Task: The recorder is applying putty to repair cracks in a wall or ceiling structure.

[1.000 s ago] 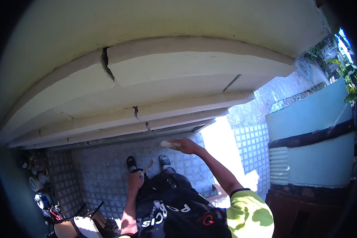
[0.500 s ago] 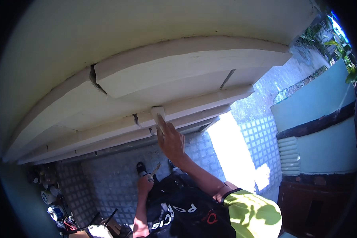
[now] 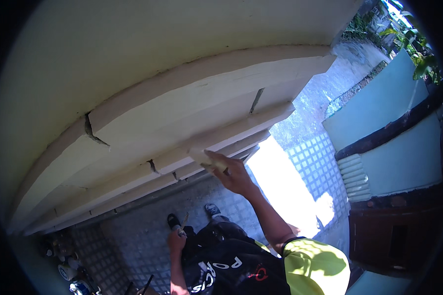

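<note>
My right hand (image 3: 237,176) is closed round a pale flat tool (image 3: 200,157), blurred, its kind unclear. The tool's broad end overlaps the edge of a stepped cream moulding (image 3: 170,105); whether they touch, I cannot tell. Low down, near my waist, my left hand (image 3: 176,241) grips a thin tan stick-like tool (image 3: 184,222) that points upward. Dark gaps break the moulding: a jagged crack (image 3: 90,129) at the left, a smaller crack (image 3: 153,166) left of my right hand, and a straight slot (image 3: 256,101) farther right.
Below the moulding lies a tiled floor (image 3: 142,236), brightly sunlit at the right. A pale blue wall (image 3: 403,162) with a dark band stands at the right, near leafy plants (image 3: 426,64). Several cans and containers (image 3: 66,270) crowd the lower left.
The view has turned and shifted. My right hand has tilted the pale tool leftward, and its end has come down from the upper face of the moulding step. My left hand still holds the thin tool.
</note>
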Tool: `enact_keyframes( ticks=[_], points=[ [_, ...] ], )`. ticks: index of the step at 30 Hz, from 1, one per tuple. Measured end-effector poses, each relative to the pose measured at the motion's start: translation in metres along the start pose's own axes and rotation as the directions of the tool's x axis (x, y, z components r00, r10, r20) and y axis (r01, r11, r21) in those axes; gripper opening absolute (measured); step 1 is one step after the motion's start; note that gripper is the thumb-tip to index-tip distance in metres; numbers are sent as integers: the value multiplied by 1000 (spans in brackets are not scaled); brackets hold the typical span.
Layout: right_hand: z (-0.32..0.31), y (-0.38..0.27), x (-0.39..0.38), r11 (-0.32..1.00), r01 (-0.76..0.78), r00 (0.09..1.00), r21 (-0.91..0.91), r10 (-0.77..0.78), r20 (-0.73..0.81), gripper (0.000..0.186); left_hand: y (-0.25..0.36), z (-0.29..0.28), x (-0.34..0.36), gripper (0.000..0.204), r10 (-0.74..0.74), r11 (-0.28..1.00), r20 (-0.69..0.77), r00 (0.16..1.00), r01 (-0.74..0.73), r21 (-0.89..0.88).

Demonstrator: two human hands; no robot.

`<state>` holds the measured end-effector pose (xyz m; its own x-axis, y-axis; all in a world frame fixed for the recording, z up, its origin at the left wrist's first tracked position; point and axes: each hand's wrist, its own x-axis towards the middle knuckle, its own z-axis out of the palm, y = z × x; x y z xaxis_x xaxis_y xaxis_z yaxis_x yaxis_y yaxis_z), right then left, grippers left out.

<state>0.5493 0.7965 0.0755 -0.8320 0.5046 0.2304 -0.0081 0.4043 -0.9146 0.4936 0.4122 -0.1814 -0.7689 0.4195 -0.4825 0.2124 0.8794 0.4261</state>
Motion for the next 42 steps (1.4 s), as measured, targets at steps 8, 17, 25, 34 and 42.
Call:
enact_keyframes(
  ticks=[8, 17, 25, 34, 42],
  points=[
    [-200, 94, -6, 903, -381, 262, -198, -100, -960, 40, 3, 8, 2, 12, 87, 995, -95, 992, -90, -37],
    [-220, 123, 4, 779, -493, 310, -388, -259, -915, 39, 22, -9, 5, 14, 91, 990, 12, 996, -89, -105],
    [-215, 131, 4, 852, -419, 472, -314, -91, -877, 40, -4, 4, 5, 14, 48, 995, -29, 998, -50, -91],
    [-164, 101, 11, 832, -420, 418, -362, -177, -891, 40, 21, -7, 3, 9, 96, 995, -166, 981, -100, -16],
    [-87, 27, -13, 974, 71, 978, -216, -25, 205, 41, 9, -4, -4, 28, -24, 999, -32, 999, 25, 21]
  ],
)
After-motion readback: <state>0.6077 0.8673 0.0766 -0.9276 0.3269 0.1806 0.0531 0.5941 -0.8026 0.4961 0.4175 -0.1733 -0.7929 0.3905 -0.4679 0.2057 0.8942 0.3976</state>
